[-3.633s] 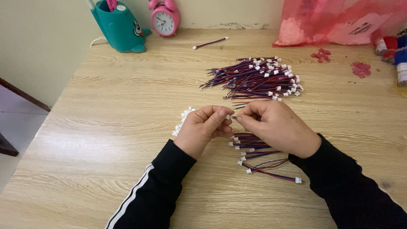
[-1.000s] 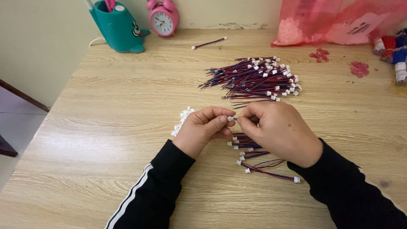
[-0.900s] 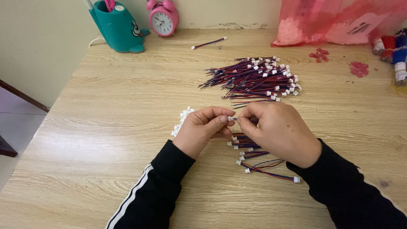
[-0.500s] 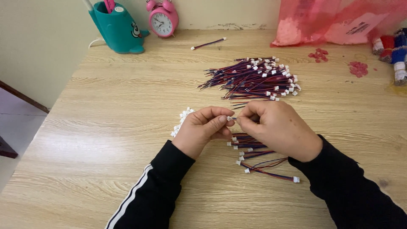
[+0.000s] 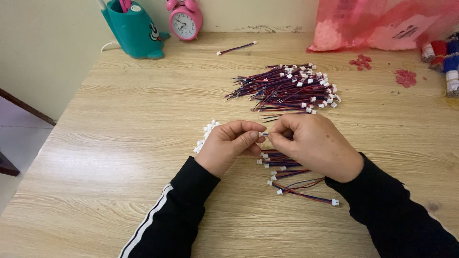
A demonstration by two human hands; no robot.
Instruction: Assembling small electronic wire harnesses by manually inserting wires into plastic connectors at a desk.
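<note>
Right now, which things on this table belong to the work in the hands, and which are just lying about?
In use:
- left hand and right hand, pinching a small white connector between them
- big pile of wire leads
- small heap of leads under the hands
- white connectors beside the left hand

Lying about:
- pink alarm clock
- teal pen holder
- pink plastic bag
- single lead
- tape rolls

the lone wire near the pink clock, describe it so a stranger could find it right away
Start at the far edge of the wooden table, where a pink alarm clock stands beside a teal pen holder. Just right of the clock lies a single short wire lead, slightly slanted. Unlike the big wire pile nearer the middle, it lies alone, touching nothing.
</note>
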